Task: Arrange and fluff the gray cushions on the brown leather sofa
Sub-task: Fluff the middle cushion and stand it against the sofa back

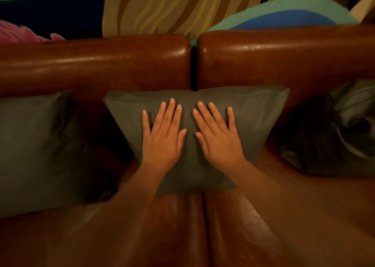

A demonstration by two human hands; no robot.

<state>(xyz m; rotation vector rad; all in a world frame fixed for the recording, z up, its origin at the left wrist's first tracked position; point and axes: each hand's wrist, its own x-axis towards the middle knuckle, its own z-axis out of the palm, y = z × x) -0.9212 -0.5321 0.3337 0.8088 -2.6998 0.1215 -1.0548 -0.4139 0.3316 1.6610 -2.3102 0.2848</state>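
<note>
Leaning on sofa back (95, 63), middle cushion (253, 112) long axis left-right; left hand (162, 136), right hand (220, 139) flat, fingers spread

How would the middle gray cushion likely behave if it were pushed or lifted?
The middle cushion probably yields softly: both the left hand and right hand lie flat on it. It leans on the sofa back, so it may slump. The crumpled right cushion suggests floppy filling.

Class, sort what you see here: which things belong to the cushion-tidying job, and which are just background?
Job: middle cushion under both hands; left cushion; crumpled right cushion; sofa.

Background: patterned wall.
</note>
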